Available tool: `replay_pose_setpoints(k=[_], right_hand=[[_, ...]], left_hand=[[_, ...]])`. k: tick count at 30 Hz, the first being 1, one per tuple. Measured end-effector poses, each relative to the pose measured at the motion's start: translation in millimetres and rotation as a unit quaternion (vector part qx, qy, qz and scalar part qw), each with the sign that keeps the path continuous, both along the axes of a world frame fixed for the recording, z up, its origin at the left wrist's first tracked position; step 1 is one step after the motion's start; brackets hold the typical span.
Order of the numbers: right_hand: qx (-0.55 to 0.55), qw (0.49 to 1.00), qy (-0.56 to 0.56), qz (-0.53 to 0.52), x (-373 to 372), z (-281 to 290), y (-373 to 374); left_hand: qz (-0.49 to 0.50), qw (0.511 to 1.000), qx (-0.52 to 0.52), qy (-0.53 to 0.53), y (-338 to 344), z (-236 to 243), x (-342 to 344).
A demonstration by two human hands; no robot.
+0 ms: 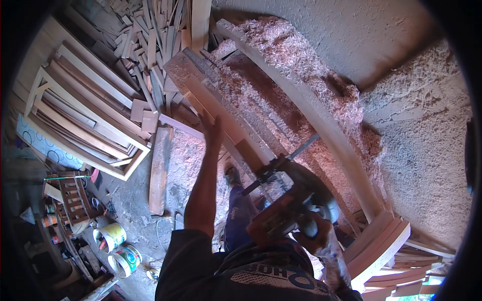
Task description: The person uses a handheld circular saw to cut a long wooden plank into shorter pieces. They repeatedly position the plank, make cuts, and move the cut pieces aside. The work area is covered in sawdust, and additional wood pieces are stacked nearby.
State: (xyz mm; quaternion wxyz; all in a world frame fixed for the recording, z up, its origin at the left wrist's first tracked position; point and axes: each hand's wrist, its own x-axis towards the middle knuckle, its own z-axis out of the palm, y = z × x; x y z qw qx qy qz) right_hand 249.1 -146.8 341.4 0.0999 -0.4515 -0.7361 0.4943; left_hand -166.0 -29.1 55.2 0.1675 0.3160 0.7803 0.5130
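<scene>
My left hand (211,131) is open, its fingers spread at the left edge of a reddish-brown plank (216,108). Whether it touches the wood I cannot tell. The plank slants from the upper left toward my body on a thicker timber. My right hand (317,235) is closed around the rear handle of a dark power tool (301,198) with a rounded housing and a long crossbar. The tool sits over the near end of the plank, hiding that end and its own underside. Its exact kind does not show.
Wood shavings (286,50) heap around a long curved timber (306,100) to the right. At left, wooden frames (85,110) lean together below piled offcuts (155,40). Two buckets (125,260) stand lower left; a loose board (159,170) lies on the floor. Curved boards (379,246) are stacked lower right.
</scene>
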Motion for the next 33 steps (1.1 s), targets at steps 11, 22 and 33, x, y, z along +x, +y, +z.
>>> replay_pose_setpoints(k=[11,22,33], right_hand=[[-0.079,0.996,-0.031,0.025,-48.9,-26.6,2.3],[-0.033,0.998,0.004,0.060,-48.3,-55.8,12.1],[-0.087,0.990,-0.091,0.066,-62.8,-48.2,23.6]], left_hand=[[-0.500,0.704,-0.201,0.462,-78.6,105.7,13.9],[-0.463,0.683,-0.084,0.559,-46.0,50.8,4.7],[-0.450,0.693,-0.095,0.555,-44.6,34.4,0.0]])
